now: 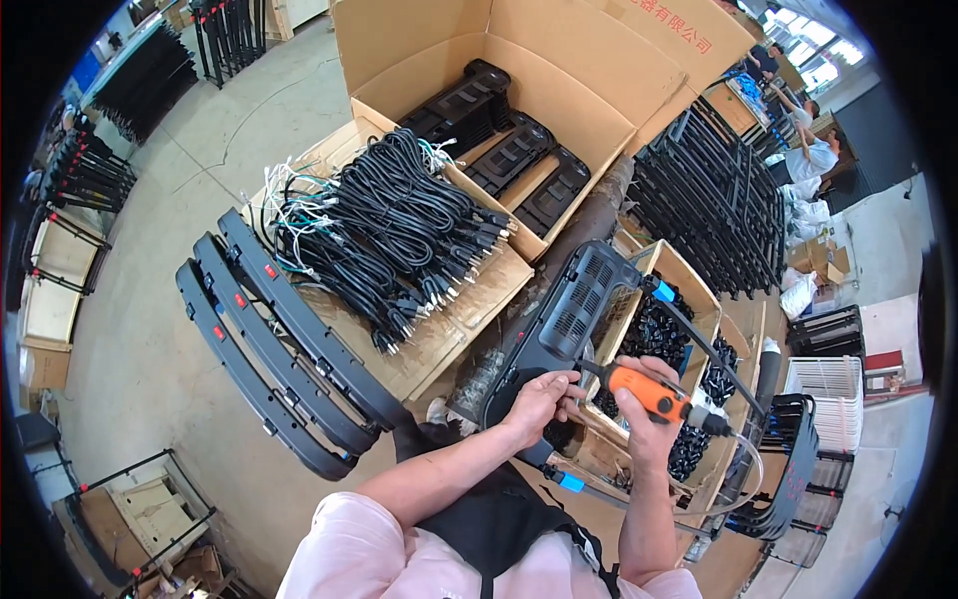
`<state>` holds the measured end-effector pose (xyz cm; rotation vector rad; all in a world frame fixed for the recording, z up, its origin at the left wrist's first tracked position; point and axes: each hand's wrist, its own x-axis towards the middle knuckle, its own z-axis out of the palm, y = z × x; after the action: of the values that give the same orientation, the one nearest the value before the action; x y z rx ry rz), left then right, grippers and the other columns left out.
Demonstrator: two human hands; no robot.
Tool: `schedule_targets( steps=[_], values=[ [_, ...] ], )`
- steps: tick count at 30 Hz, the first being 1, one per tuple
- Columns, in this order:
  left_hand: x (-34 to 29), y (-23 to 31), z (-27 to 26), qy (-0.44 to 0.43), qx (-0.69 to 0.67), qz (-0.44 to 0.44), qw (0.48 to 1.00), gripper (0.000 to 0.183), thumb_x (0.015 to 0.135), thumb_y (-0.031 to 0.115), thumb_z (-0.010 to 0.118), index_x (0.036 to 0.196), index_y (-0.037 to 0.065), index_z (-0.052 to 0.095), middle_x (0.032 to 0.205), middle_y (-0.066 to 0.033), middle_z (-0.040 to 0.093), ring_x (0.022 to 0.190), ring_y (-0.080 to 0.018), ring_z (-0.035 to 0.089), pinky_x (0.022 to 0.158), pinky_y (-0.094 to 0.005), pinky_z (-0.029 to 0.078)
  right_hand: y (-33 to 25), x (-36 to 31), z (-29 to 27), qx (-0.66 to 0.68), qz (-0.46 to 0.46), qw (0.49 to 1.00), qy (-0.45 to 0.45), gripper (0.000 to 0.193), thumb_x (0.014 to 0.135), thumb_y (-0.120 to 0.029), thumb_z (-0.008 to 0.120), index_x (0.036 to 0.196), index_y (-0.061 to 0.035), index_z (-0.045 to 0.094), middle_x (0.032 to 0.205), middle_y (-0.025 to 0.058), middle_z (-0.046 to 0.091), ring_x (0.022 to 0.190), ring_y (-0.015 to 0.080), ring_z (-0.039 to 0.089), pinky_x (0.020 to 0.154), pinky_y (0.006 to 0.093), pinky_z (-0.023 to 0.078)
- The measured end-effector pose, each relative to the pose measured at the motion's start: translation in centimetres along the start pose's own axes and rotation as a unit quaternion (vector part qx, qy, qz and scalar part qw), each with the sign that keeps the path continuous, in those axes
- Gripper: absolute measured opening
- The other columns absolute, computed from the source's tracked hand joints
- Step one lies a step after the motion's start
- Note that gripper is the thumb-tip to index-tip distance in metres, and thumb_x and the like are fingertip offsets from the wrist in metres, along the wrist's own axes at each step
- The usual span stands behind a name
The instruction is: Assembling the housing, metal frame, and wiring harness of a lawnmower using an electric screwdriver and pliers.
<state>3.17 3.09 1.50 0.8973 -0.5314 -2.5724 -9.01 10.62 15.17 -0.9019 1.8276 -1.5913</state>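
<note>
Head view: a large open cardboard box is seen at the far side, with black moulded panels laid inside it. Left of centre, a wooden board carries a heap of coiled black power cords, and three long curved black panels with red switches lie along its left edge. Stacked black frames are ranged at the far right.

Near the centre, a black vented housing is propped over a box of small black parts. It is steadied at its near end by the left hand, whose grip is closed on its edge. It is judged stiff, light and smooth-skinned; its rim would be the sound place to hold. An orange powered screwdriver is wrapped fully by the right hand, its tip set close to the left fingers.
</note>
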Motion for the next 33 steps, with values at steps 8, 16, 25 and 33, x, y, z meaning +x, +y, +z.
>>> schedule_targets(
  steps=[8, 16, 25, 33],
  values=[
    [-5.1, -3.6, -1.0, -0.07, 0.159, -0.053, 0.983, 0.031, 0.114, 0.031, 0.051, 0.12, 0.007, 0.068, 0.09, 0.0024, 0.065, 0.07, -0.0069, 0.052, 0.062, -0.0229, 0.043, 1.2, -9.0, -5.6, 0.063, -0.011, 0.997, 0.044, 0.053, 0.086, -0.001, 0.078, 0.134, -0.0011, 0.055, 0.126, 0.0198, 0.07, 0.118, 0.0281, 0.068, 0.109, 0.0439, 0.051],
    [-10.7, -8.5, -0.4, -0.014, 0.118, -0.082, 0.989, 0.034, 0.117, 0.028, 0.043, 0.127, 0.003, 0.063, 0.104, -0.0048, 0.073, 0.076, -0.0101, 0.06, 0.065, -0.0256, 0.048, 3.6, -15.2, -9.3, 0.064, -0.013, 0.998, 0.019, 0.056, 0.085, -0.005, 0.08, 0.135, -0.0035, 0.056, 0.127, 0.0193, 0.07, 0.117, 0.0275, 0.068, 0.11, 0.0441, 0.05],
    [-14.6, -12.1, -1.5, 0.016, 0.065, -0.088, 0.994, 0.032, 0.117, 0.028, 0.038, 0.124, 0.004, 0.057, 0.12, -0.0133, 0.074, 0.079, -0.0144, 0.066, 0.067, -0.0293, 0.051, 5.2, -18.7, -10.7, 0.088, 0.011, 0.996, -0.03, 0.053, 0.086, 0.001, 0.077, 0.134, -0.0025, 0.054, 0.127, 0.0183, 0.069, 0.12, 0.0271, 0.066, 0.109, 0.0443, 0.051],
    [-12.8, -12.6, -3.0, 0.034, -0.043, -0.118, 0.992, 0.025, 0.112, 0.037, 0.054, 0.103, 0.014, 0.059, 0.083, 0.002, 0.059, 0.065, -0.011, 0.052, 0.056, -0.0264, 0.041, 5.0, -20.4, -8.8, 0.091, -0.017, 0.994, -0.059, 0.052, 0.085, 0.004, 0.077, 0.132, -0.0041, 0.054, 0.126, 0.0183, 0.069, 0.123, 0.031, 0.065, 0.109, 0.0463, 0.052]
  ],
)
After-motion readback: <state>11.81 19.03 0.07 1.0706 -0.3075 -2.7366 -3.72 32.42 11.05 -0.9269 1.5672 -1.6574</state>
